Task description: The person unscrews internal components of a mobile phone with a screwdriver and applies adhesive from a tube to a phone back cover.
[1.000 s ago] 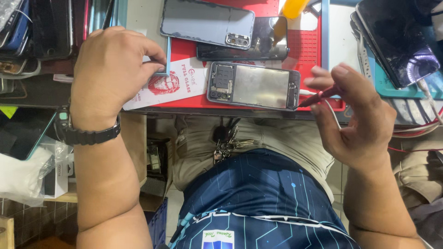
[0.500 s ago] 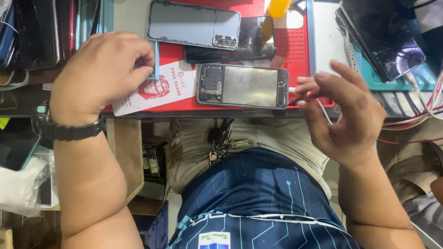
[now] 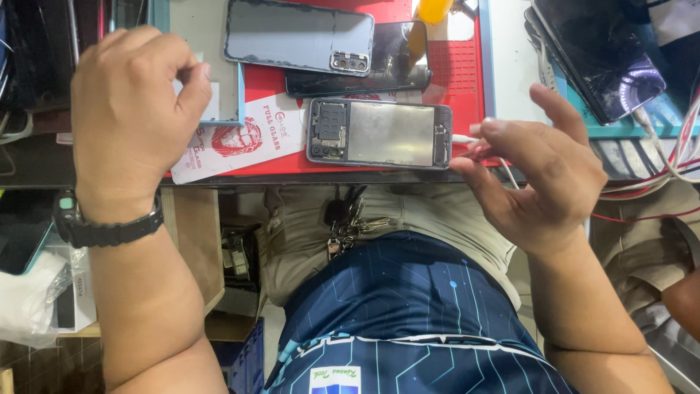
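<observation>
1. Head view, looking straight down past the person's chest to the near edge of a tabletop (image 3: 510, 66) covered by a red mat (image 3: 456, 69).
2. An opened phone (image 3: 379, 133) lies flat at the near edge of the mat, between the two hands, its inner metal plate facing up and its camera end towards the left.
3. The right hand (image 3: 536, 179) hovers at the phone's right end, fingers loosely curled and apart. Thumb and forefinger pinch the tip of a thin white cable (image 3: 467, 138), which meets the phone's right edge. Whether it is plugged in cannot be told.
4. The left hand (image 3: 127, 109) is raised over the tabletop's left side, well apart from the phone. Its fingers are curled in with the thumb near the forefinger; whether it pinches anything cannot be told. A black watch (image 3: 102, 226) sits on that wrist.
5. A white printed packet (image 3: 233, 142) lies just left of the phone, partly under the left hand.
6. Behind the phone, a grey back cover (image 3: 295, 36) rests over a dark glass panel (image 3: 397, 66).
7. At the far right corner lies a cracked dark screen (image 3: 594, 51), with red and white wires (image 3: 656, 171) trailing off the right edge.
8. A bunch of keys (image 3: 346, 222) hangs at the person's waist, below the tabletop's near edge.
</observation>
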